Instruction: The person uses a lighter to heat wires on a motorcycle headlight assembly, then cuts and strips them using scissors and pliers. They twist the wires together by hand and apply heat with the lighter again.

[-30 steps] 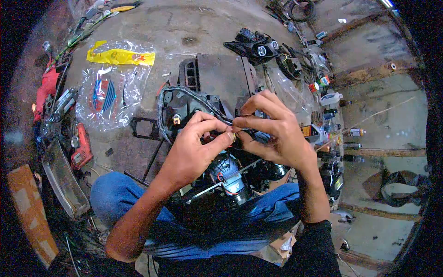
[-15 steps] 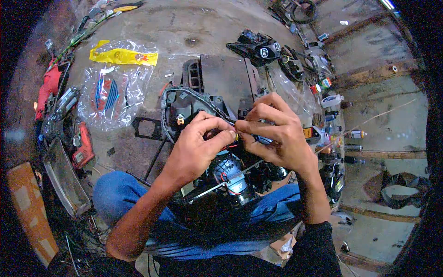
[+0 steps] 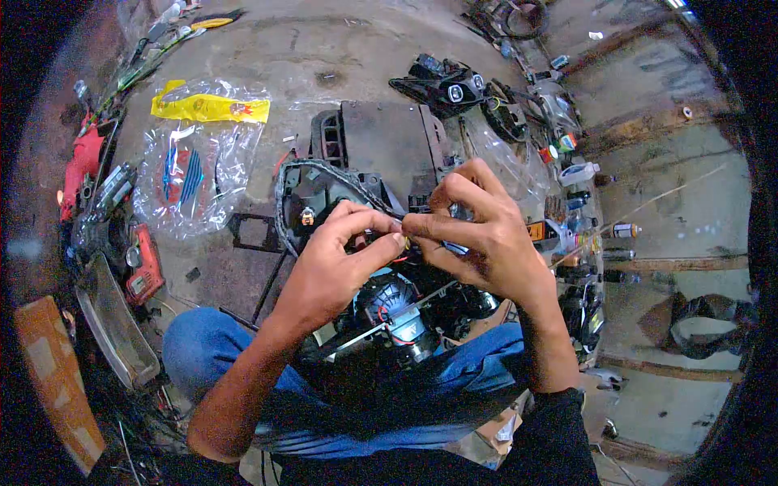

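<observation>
The left hand (image 3: pixel 340 263) and the right hand (image 3: pixel 486 243) meet fingertip to fingertip, each thumb and forefinger pinched closed on a thin short wire (image 3: pixel 403 233) that runs roughly side to side between them. The wire is held just above the black plastic headlight housing (image 3: pixel 320 190) on the lap, equally near both hands

Dim bluish light, strong fisheye warp, black vignetted corners, soft edge blur.
</observation>
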Available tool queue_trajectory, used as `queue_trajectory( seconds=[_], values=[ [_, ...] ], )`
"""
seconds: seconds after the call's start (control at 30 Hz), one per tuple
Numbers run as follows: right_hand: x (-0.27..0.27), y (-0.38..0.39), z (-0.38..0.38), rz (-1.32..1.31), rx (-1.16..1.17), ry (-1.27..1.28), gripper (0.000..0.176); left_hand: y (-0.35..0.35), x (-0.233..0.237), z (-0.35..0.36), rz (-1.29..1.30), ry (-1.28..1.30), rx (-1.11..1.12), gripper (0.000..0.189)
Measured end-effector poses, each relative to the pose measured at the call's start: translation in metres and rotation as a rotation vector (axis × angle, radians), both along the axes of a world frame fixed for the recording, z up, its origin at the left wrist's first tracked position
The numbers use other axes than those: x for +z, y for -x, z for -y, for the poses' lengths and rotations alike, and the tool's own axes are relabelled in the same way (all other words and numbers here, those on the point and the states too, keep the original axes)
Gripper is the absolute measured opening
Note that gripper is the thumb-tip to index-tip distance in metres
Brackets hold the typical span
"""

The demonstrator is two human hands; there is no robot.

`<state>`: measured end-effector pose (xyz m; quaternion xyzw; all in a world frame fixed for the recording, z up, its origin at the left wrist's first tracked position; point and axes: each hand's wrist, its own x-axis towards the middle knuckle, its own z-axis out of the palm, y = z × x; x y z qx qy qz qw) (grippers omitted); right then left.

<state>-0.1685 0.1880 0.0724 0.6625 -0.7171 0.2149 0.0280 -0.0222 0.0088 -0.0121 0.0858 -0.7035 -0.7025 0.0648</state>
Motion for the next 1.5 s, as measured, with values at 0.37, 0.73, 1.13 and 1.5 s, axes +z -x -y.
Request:
queue_trajectory(
  seconds=[0.37,0.73,1.13,1.5],
  values=[
    [-0.006,-0.014,-0.001,-0.013,-0.096,0.046,0.019,-0.002,0.001,-0.012,-0.017,0.019,0.141,0.017],
    [-0.021,-0.015,0.006,-0.220,-0.137,0.200,0.017,0.000,0.002,-0.004,0.142,-0.162,0.138,0.014],
    [0.032,-0.017,-0.148,-0.071,-0.679,0.682,0.043,-0.005,0.002,0.018,0.227,0.078,0.048,0.016],
    [-0.313,-0.365,-0.318,0.726,-1.928,-0.120,0.048,-0.007,-0.040,0.110,0.221,0.370,-0.017,0.029]
  ],
)
